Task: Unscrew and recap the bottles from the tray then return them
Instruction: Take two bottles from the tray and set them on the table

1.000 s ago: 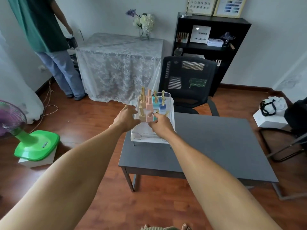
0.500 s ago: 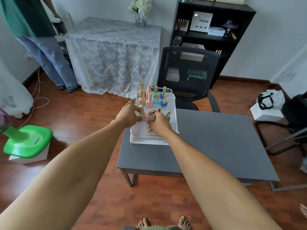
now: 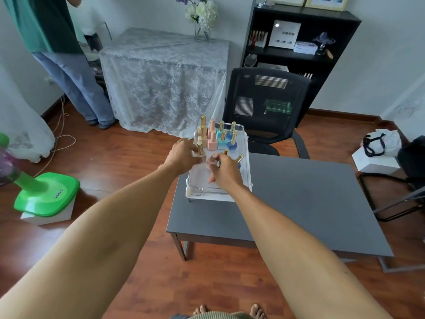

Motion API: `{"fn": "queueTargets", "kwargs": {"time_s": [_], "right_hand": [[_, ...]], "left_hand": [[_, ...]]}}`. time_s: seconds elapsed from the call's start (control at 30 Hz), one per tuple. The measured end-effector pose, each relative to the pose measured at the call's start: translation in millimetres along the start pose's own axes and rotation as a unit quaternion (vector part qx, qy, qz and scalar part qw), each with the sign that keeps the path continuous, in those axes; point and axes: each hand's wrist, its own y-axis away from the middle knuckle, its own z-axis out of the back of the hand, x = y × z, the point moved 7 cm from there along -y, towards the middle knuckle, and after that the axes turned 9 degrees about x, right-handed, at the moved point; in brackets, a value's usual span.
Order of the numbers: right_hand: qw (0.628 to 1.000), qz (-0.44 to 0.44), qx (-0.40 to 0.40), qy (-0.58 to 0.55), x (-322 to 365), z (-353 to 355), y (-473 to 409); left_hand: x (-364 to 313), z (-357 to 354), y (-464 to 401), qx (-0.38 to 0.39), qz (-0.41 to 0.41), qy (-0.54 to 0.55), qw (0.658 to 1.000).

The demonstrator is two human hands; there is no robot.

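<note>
Pinching a small pink square bottle [image 3: 210, 162] over the clear plastic tray [image 3: 246, 180] at the grey tabletop's [image 3: 299, 203] ten o'clock corner, the right hand [image 3: 226, 172] seems mid-pickup while the left hand [image 3: 184, 157], fingers curled, touches a gold-capped bottle [image 3: 200, 150]; lifting out and twisting the cap probably comes next.

A single wide-angle view from the person's head looks forward and steeply down past both outstretched forearms to the tray [image 3: 247, 157] on the near corner of the grey counter [image 3: 299, 203], the person's own toes at the bottom edge and the far wall and black shelf [image 3: 299, 42] bowed along the top.
</note>
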Motion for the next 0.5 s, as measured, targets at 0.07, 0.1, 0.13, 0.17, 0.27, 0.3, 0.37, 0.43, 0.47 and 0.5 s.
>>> {"fn": "queueTargets", "kwargs": {"time_s": [0.07, 0.1, 0.13, 0.17, 0.27, 0.3, 0.37, 0.43, 0.47, 0.5], "right_hand": [[1.0, 0.012, -0.008, 0.008, 5.3, 3.5, 4.8], [1.0, 0.017, -0.011, 0.011, 9.3, 6.0, 7.3], [0.999, 0.021, -0.017, 0.017, 14.3, 9.6, 9.9], [0.999, 0.025, -0.025, 0.025, 20.1, 14.5, 12.5], [0.997, 0.038, -0.056, 0.041, 38.8, 35.1, 20.0], [0.996, 0.043, -0.068, 0.043, 44.7, 43.1, 22.5], [0.992, 0.061, -0.098, 0.044, 55.3, 62.2, 27.9], [0.989, 0.078, -0.122, 0.038, 62.1, 82.2, 32.0], [0.988, 0.078, -0.128, 0.036, 62.3, 92.1, 33.6], [0.988, 0.074, -0.133, 0.037, 61.0, 102.0, 35.6]], "left_hand": [[-7.2, 10.4, 4.7, -0.021, -0.008, 0.007, 1.0], [-11.7, 16.2, 7.4, -0.033, -0.012, 0.009, 0.999], [-16.4, 22.1, 10.2, -0.044, -0.013, 0.01, 0.999], [-21.2, 27.7, 13.3, -0.053, -0.013, 0.009, 0.998], [-38.0, 41.1, 22.1, -0.07, -0.023, 0.0, 0.997], [-44.2, 43.9, 23.9, -0.072, -0.029, -0.002, 0.997], [-58.5, 46.8, 26.4, -0.071, -0.044, -0.001, 0.997], [-74.3, 47.1, 27.8, -0.068, -0.058, 0.001, 0.996], [-82.1, 46.1, 27.9, -0.067, -0.064, 0.004, 0.996], [-89.8, 44.4, 27.7, -0.067, -0.072, 0.007, 0.995]]}}
